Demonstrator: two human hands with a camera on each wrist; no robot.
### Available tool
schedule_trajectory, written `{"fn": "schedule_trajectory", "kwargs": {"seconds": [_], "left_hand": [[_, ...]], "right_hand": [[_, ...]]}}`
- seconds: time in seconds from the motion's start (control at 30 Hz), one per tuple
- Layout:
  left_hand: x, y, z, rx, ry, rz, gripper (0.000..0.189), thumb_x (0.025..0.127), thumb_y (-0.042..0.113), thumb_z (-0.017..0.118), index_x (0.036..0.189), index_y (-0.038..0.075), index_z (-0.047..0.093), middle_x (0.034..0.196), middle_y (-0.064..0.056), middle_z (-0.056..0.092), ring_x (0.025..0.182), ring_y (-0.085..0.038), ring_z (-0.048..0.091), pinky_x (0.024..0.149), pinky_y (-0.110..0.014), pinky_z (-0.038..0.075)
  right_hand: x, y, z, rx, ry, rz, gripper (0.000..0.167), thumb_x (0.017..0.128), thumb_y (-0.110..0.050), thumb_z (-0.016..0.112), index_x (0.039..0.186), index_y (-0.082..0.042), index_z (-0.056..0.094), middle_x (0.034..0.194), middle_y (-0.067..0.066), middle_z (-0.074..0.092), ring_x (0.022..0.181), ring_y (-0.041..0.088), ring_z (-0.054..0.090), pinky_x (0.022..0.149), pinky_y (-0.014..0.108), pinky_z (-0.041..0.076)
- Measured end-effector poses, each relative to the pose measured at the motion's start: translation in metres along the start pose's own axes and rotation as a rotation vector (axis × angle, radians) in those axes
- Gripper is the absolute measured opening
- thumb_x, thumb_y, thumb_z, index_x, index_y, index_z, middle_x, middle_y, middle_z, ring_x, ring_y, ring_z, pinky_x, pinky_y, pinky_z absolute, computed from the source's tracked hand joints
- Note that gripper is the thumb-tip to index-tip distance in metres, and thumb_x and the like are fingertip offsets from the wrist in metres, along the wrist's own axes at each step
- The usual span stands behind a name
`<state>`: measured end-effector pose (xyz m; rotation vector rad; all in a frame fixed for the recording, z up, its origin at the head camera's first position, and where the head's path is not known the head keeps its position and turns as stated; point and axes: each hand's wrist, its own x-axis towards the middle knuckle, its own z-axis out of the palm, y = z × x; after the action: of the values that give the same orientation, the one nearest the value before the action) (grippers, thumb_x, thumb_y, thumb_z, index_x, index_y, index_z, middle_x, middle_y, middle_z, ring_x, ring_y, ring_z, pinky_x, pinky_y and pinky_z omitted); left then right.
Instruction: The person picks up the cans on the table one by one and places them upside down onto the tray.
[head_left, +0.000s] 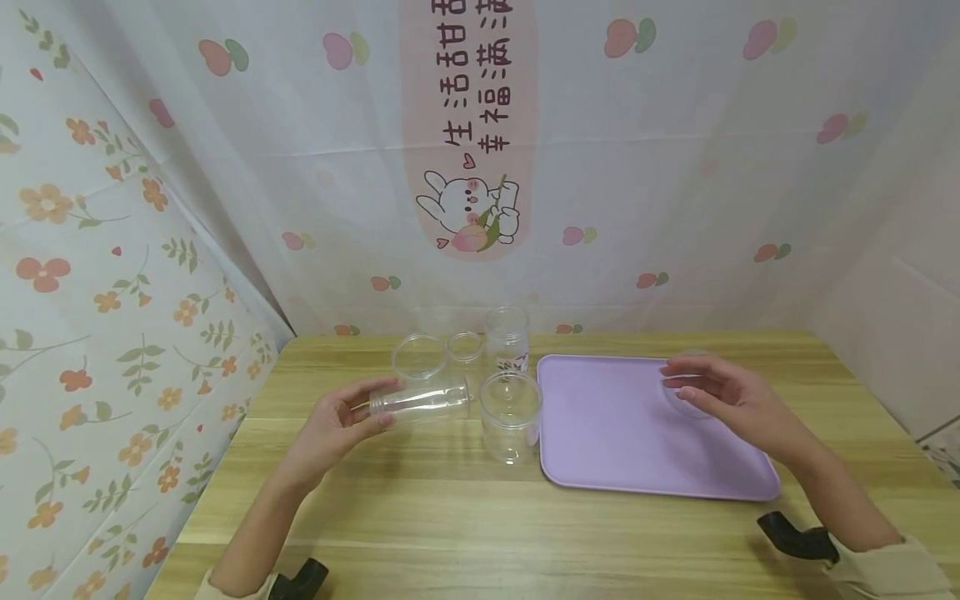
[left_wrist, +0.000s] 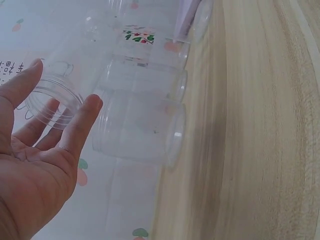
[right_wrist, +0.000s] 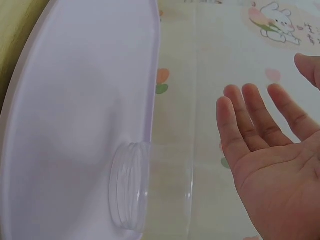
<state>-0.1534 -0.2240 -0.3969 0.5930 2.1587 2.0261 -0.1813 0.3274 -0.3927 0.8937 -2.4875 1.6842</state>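
Note:
My left hand grips a clear slim plastic jar by its threaded neck, thumb on one side and fingers on the other. The jar lies sideways in the air, its base pointing right. In the left wrist view, the thumb and fingertips surround the ringed neck. My right hand is over the right part of the purple tray, fingers extended and holding nothing. A clear jar stands on the tray beside that hand, its ringed end at the tray surface. The hand partly hides it in the head view.
Left of the tray, a wide clear jar stands close to its edge. Behind are a tall jar with a printed label, a narrow jar and a wider jar. A patterned curtain hangs behind the wooden table.

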Motion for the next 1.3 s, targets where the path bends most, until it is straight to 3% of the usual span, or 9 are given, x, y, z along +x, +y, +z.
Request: {"fn": "schedule_trajectory", "kwargs": {"seconds": [0.27, 0.6, 1.3], "left_hand": [[0.001, -0.001, -0.001, -0.013, -0.01, 0.003, 0.049, 0.097, -0.001, 0.067, 0.144, -0.002, 0.052, 0.148, -0.022, 0.048, 0.126, -0.025, 0.058, 0.096, -0.039, 0.053], [0.002, 0.002, 0.0, -0.021, -0.012, 0.003, 0.049, 0.096, -0.001, 0.068, 0.143, -0.001, 0.053, 0.147, -0.017, 0.051, 0.128, -0.026, 0.056, 0.097, -0.038, 0.053], [0.013, 0.002, 0.004, -0.078, -0.02, 0.016, 0.049, 0.095, -0.004, 0.068, 0.142, -0.004, 0.052, 0.147, -0.023, 0.048, 0.124, -0.03, 0.059, 0.097, -0.04, 0.052]], "right_hand": [[0.003, -0.002, 0.003, 0.015, 0.004, -0.03, 0.04, 0.097, 0.017, 0.055, 0.135, 0.009, 0.053, 0.133, 0.013, 0.061, 0.12, 0.022, 0.062, 0.091, 0.023, 0.053], [0.005, 0.0, 0.005, 0.019, -0.009, -0.012, 0.041, 0.099, 0.01, 0.059, 0.139, 0.007, 0.052, 0.136, 0.015, 0.058, 0.123, 0.027, 0.06, 0.094, 0.032, 0.053], [0.011, -0.005, 0.014, 0.04, 0.012, -0.046, 0.039, 0.098, 0.011, 0.06, 0.136, 0.008, 0.053, 0.134, 0.016, 0.059, 0.121, 0.027, 0.061, 0.094, 0.03, 0.053]]}}
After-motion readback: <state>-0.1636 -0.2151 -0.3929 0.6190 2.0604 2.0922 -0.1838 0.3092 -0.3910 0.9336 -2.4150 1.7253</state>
